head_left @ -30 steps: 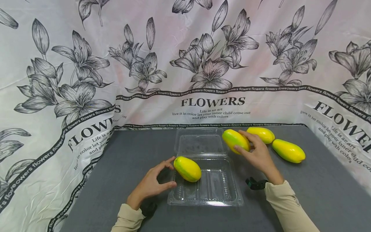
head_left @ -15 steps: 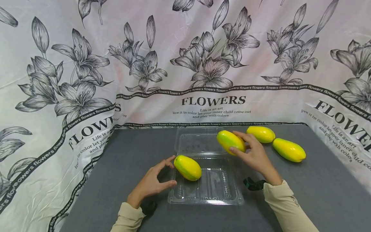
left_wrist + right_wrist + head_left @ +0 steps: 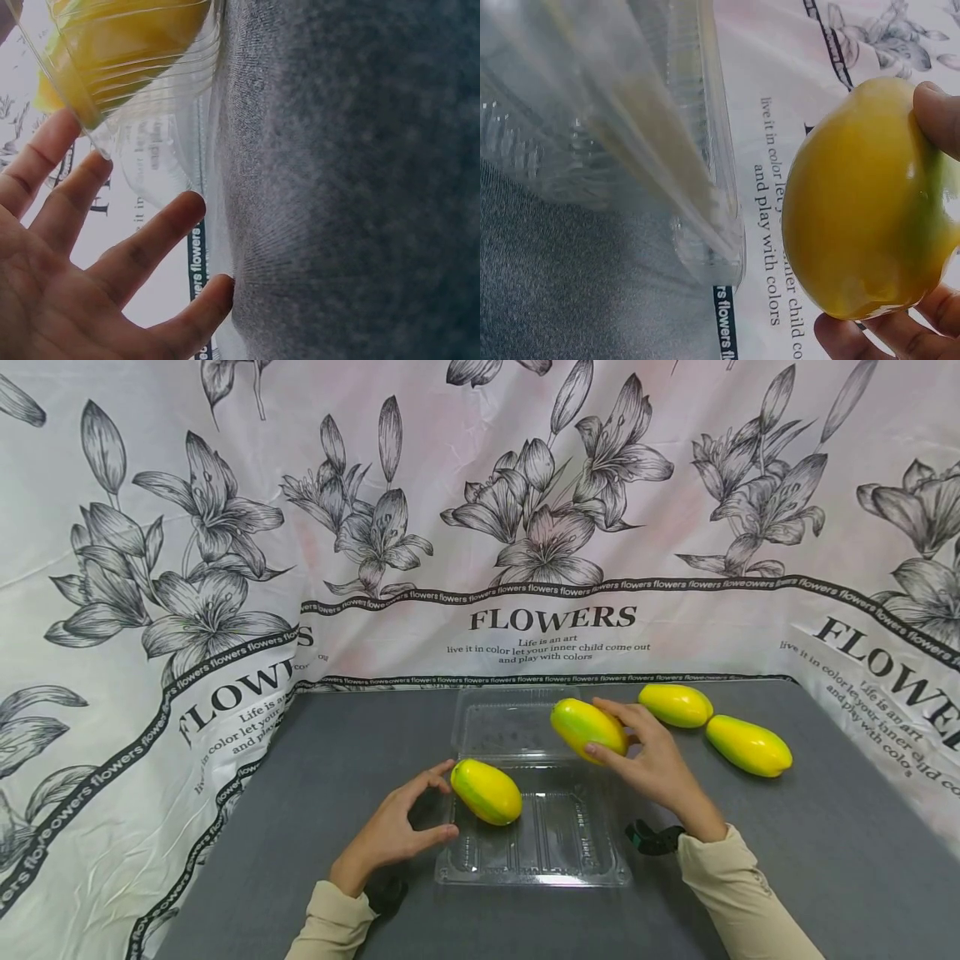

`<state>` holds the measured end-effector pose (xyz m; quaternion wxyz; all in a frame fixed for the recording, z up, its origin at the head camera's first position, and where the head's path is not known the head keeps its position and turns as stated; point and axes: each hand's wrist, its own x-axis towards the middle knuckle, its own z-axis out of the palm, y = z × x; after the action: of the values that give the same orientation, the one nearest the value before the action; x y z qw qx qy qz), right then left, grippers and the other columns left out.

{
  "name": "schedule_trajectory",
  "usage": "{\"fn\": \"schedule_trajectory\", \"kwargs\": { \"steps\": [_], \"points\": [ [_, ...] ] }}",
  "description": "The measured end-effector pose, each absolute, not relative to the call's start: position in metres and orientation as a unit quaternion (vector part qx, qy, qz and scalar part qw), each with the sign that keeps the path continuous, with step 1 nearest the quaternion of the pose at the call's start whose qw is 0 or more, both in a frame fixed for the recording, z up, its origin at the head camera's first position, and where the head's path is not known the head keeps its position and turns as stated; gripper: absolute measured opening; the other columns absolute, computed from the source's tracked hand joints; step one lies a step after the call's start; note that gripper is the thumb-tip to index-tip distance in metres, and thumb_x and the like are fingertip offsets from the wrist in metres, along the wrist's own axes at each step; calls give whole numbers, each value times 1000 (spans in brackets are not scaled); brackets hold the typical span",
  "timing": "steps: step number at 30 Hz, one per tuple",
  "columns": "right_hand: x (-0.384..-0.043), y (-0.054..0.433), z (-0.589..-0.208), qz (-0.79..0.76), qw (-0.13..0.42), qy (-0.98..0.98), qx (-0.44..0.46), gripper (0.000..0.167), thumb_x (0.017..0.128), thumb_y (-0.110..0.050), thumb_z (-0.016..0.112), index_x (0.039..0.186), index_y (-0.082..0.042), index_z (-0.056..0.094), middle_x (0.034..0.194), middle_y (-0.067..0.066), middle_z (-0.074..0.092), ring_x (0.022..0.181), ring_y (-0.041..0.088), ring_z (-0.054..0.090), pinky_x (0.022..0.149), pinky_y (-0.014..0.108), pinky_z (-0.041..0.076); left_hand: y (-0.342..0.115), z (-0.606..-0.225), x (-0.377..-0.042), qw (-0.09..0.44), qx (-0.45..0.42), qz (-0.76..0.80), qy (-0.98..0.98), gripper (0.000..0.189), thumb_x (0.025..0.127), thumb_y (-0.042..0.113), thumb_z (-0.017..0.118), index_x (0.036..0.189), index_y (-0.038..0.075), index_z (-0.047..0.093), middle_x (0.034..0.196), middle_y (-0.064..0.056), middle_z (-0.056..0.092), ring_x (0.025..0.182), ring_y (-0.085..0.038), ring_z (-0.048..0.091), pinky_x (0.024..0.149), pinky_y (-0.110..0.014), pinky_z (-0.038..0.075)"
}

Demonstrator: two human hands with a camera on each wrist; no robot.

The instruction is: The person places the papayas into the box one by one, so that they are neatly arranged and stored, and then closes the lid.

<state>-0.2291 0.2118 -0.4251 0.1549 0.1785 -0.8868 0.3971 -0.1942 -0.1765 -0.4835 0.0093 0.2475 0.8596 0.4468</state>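
Note:
My right hand [image 3: 656, 768] grips a yellow-green papaya [image 3: 585, 728], thumb on the near side and fingers on the far side, above the back right part of a clear plastic clamshell box [image 3: 607, 868]. The right wrist view shows this papaya [image 3: 862, 202] clear of the box wall [image 3: 724, 150]. A second papaya [image 3: 487, 793] lies at the left inside the box's base. Beside the base's left edge, my left hand [image 3: 393, 827] has its fingers spread. In the left wrist view, the spread fingers [image 3: 139, 255] are fairly straight, with two fingertips at the clear wall [image 3: 150, 82].
Two more papayas, one at the back [image 3: 675, 706] and one further right [image 3: 750, 747], lie on the grey table [image 3: 337, 735]. The box's lid [image 3: 502, 724] lies folded back behind its base. A flower-printed cloth [image 3: 375, 643] stands along the table's back and sides.
My right hand has carried its papaya leftward, from the right of the lid to over the box's back right part. The left hand and the papaya in the box have stayed put.

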Motion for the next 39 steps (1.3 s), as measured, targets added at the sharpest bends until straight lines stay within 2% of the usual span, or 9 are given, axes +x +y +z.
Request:
{"fn": "schedule_trajectory", "kwargs": {
  "steps": [10, 32, 39],
  "points": [
    [-224, 204, -421, 393, 154, -885, 196, 62, 88, -24, 81, 145, -16, 57, 126, 7, 62, 102, 12, 54, 79, 26, 52, -176, -483, -194, -2, 249, 442, 862, 46, 83, 31, 86, 117, 17, 58, 161, 6, 43, 151, -31, 38, 117, -67, 33],
    [-214, 187, -415, 397, 125, -876, 243, 62, 86, -24, 83, 142, -17, 58, 127, 3, 63, 101, 12, 59, 83, 30, 55, -175, -483, -194, -2, 246, 435, 866, 44, 84, 31, 85, 117, 22, 57, 161, 8, 42, 151, -31, 37, 117, -66, 33],
    [-209, 182, -412, 395, 115, -874, 260, 62, 85, -26, 84, 142, -17, 59, 124, 3, 63, 97, 12, 59, 81, 29, 54, -176, -484, -195, -7, 249, 433, 866, 45, 83, 33, 85, 117, 23, 58, 161, 8, 42, 151, -30, 38, 117, -66, 33]
  ]
}}
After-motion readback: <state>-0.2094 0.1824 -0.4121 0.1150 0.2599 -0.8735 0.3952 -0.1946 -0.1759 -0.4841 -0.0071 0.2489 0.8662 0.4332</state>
